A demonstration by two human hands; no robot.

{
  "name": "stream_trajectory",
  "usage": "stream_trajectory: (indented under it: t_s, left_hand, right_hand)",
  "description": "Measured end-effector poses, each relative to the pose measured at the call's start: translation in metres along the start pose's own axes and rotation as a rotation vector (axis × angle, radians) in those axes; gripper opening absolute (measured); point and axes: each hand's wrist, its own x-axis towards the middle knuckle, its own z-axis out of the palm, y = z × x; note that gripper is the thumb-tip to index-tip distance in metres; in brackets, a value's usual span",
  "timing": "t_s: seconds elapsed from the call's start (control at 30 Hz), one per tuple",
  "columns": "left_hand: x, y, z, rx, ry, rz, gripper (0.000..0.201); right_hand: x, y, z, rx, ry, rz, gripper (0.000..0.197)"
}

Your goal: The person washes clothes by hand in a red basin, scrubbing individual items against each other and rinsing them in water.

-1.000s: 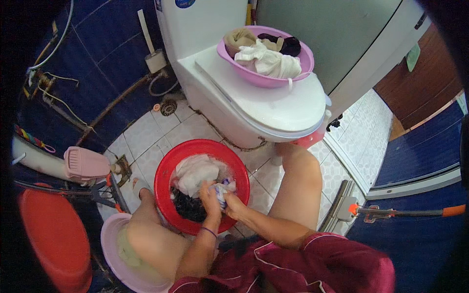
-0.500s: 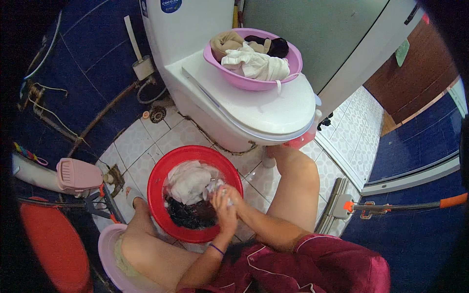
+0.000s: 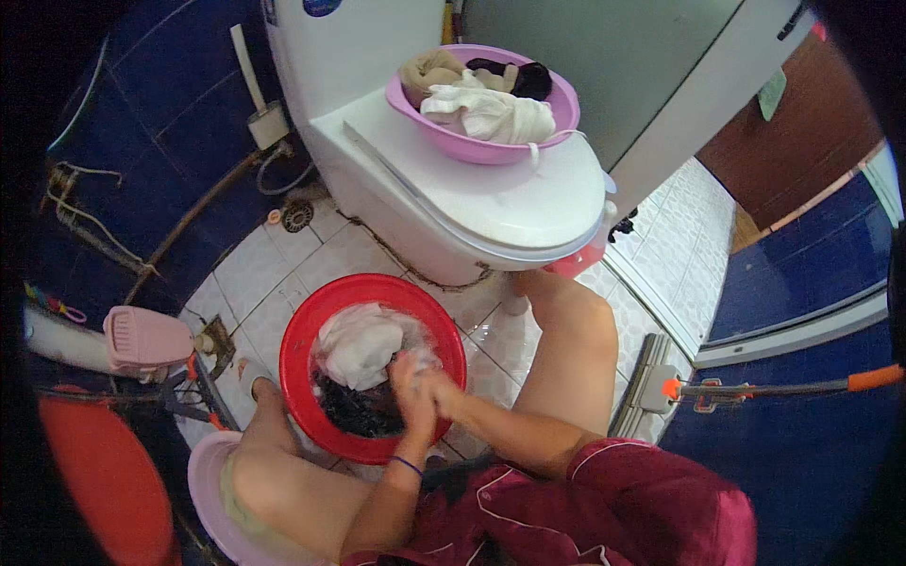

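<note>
Left of the hands [image 3: 413, 392] — pressed together, contents hidden — white cloth [image 3: 359, 345] lies in the red basin [image 3: 297, 373].

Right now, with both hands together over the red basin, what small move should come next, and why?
Probably a short rub of the left hand against the right hand, kept over the red basin: they press together there, beside bunched white cloth. Whatever lies between them is hidden.

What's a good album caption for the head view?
Hands together over a red basin holding white cloth and dark cloth, near a white toilet.
</note>
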Motion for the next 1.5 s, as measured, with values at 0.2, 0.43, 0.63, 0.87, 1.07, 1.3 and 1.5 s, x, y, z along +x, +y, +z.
stream_trajectory:
  t_s: [0.2, 0.43, 0.63, 0.87, 1.07, 1.3, 1.5]
  left_hand:
    - [-0.011, 0.02, 0.0, -0.078, 0.013, -0.142, 0.044]
    - [0.009, 0.007, -0.014, 0.099, 0.048, -0.141, 0.044]
    - [-0.019, 0.024, 0.008, -0.388, 0.009, -0.242, 0.039]
    - [-0.01, 0.031, 0.004, -0.545, -0.033, -0.358, 0.034]
    - [0.008, -0.044, 0.0, -0.343, -0.128, -0.341, 0.041]
    - [0.007, -0.075, -0.003, -0.214, -0.305, -0.47, 0.028]
    - [-0.013, -0.132, -0.029, 0.697, -0.754, 0.061, 0.022]
  right_hand:
    - [-0.005, -0.017, 0.002, -0.025, -0.035, -0.005, 0.023]
    - [0.009, 0.015, 0.005, -0.093, 0.09, -0.035, 0.024]
    - [0.041, 0.008, -0.024, -0.161, 0.193, -0.201, 0.02]
    - [-0.001, -0.035, 0.014, -0.634, 0.508, -0.592, 0.036]
    - [0.009, -0.03, 0.008, -1.102, 0.652, -0.346, 0.059]
    - [0.015, -0.007, -0.002, -1.127, 0.473, -0.735, 0.059]
    - [0.016, 0.016, -0.011, -1.058, 0.209, -0.255, 0.052]
